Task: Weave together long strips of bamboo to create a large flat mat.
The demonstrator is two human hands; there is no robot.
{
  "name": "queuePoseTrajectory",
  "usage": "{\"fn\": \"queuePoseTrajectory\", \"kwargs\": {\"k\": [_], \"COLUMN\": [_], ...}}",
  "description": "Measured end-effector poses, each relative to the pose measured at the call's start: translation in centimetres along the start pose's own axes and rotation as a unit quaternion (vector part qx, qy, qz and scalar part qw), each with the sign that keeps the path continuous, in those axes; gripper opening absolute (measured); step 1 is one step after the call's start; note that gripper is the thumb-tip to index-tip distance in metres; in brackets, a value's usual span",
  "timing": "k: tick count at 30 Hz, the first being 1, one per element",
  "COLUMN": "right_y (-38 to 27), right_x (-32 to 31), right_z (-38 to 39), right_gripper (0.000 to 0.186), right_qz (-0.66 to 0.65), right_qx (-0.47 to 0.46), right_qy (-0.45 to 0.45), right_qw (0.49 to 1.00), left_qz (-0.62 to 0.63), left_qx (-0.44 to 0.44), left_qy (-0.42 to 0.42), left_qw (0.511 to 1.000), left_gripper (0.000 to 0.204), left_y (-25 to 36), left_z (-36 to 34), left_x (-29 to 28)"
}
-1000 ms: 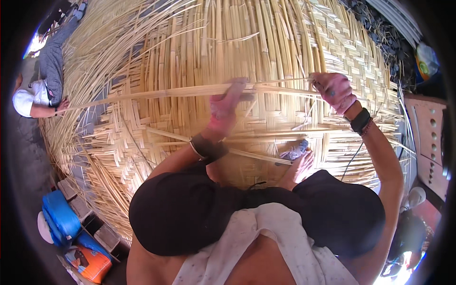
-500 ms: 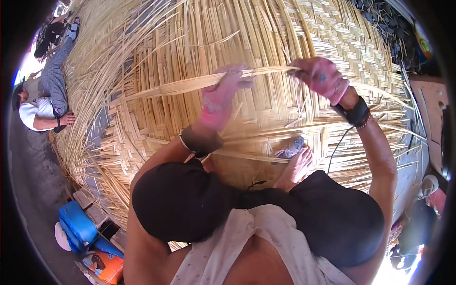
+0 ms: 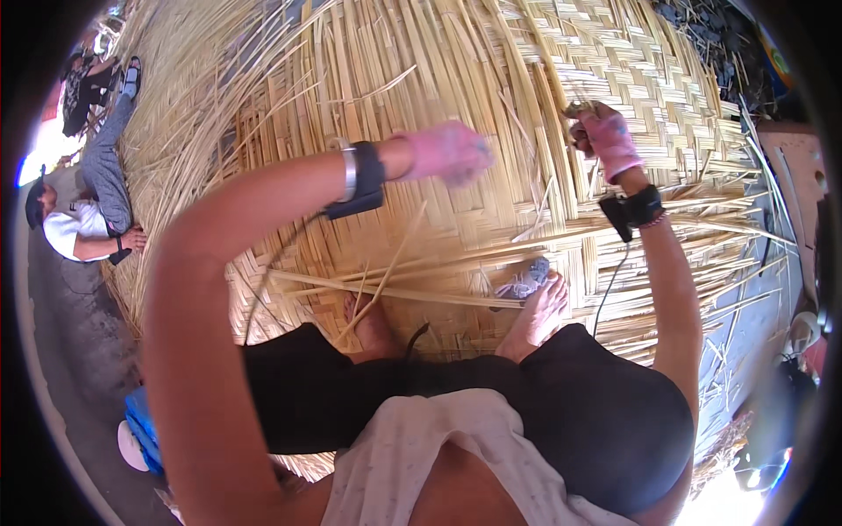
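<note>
My left hand (image 3: 452, 153), in a pink glove, is blurred over the reed mat (image 3: 368, 79) at upper centre; I cannot make out its fingers. To its right, my pink-gloved right hand (image 3: 596, 131) is raised with curled fingers near pale strip ends at the mat's woven part; what it grips is unclear. Loose long strips (image 3: 377, 289) cross the weave below my hands, by my bare feet (image 3: 531, 320). A grey cloth bundle (image 3: 522, 280) lies beside my right foot.
A person in white (image 3: 74, 219) sits at the left mat edge, another person (image 3: 83, 92) behind. A blue bag (image 3: 140, 421) lies lower left beside dark floor. A pale board with holes (image 3: 781, 167) and dark rubble (image 3: 719, 44) line the right side.
My left forearm has swung up to lie sideways across the mat. The long strip stretched between my hands earlier is no longer seen there. My right hand has risen slightly.
</note>
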State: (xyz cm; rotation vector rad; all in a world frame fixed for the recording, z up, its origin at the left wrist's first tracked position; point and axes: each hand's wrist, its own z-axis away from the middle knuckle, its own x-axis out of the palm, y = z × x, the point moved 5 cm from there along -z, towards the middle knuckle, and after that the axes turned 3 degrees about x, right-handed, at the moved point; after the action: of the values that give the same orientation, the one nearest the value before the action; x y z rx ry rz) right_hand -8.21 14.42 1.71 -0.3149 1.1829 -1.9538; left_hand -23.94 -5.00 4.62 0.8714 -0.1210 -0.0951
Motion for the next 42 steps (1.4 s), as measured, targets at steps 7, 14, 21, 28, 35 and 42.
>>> {"fn": "queuePoseTrajectory", "kwargs": {"k": [7,14,21,28,35,42], "right_y": [-0.1,2.2,2.3,1.4,2.9,2.2], "right_x": [-8.4,-10.8,-11.4,2.6,1.1,2.3], "right_z": [-1.4,-2.6,-1.5,0.6,1.6,2.6], "right_gripper": [0.021,0.014,0.021,0.02,0.027,0.015], "right_qz": [-0.28,-0.346,-0.243,0.316,-0.074,0.033], "right_qx": [-0.028,-0.071,-0.043,-0.276,-0.007,-0.092], "right_qy": [0.137,0.145,0.098,-0.013,-0.039,-0.074], "right_qw": [0.95,0.924,0.964,0.908,0.996,0.992], "left_qz": [0.146,0.06,0.348,0.316,0.211,0.306], "left_qx": [0.079,0.071,0.154,0.251,0.07,0.202], "left_qy": [0.148,0.175,0.13,0.239,0.214,0.274], "left_qw": [0.975,0.98,0.916,0.883,0.951,0.889], "left_gripper": [0.017,0.043,0.071,0.024,0.013,0.011], "left_y": [-2.5,-0.2,-1.6,0.1,-3.5,-2.9], "left_z": [-8.8,-12.4,-10.1,-8.9,-8.8,-7.0], "left_x": [0.3,1.0,3.5,3.9,4.3,6.5]}}
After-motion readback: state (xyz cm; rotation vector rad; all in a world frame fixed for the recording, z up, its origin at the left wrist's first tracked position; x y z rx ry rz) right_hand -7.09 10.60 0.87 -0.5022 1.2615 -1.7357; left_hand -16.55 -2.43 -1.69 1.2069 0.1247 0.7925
